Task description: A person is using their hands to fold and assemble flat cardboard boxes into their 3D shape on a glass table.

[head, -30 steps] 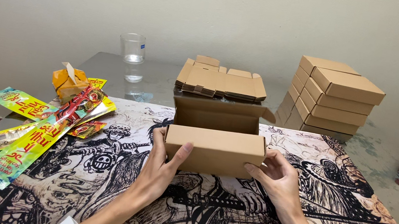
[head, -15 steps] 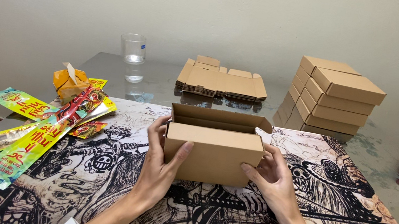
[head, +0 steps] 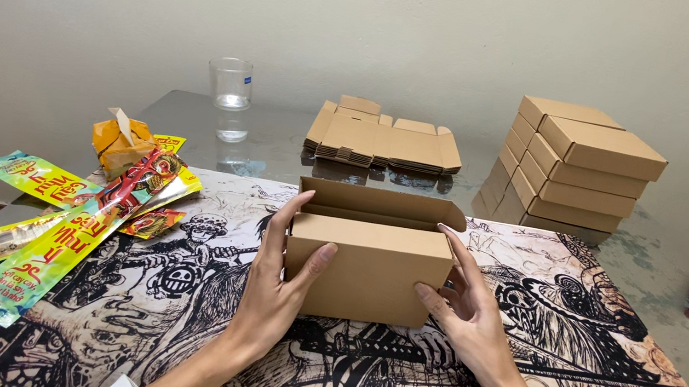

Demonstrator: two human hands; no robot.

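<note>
Two bare hands gripped one brown cardboard box (head: 369, 268) standing on the printed black-and-white mat (head: 155, 320): left hand (head: 279, 280) clasped its left end, right hand (head: 469, 312) its right end, lid flap raised behind. Flat box blanks (head: 381, 139) and stacked closed boxes (head: 582, 168) lay beyond; glass (head: 229, 90) and colourful snack packets (head: 48, 237) sat at left.

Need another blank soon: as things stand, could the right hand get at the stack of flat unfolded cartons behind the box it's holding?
Probably yes. The right hand rests on the open box, and the flat cartons lie just behind it on the glass table, nothing between except the box's raised flap; it would have to let go first.
</note>
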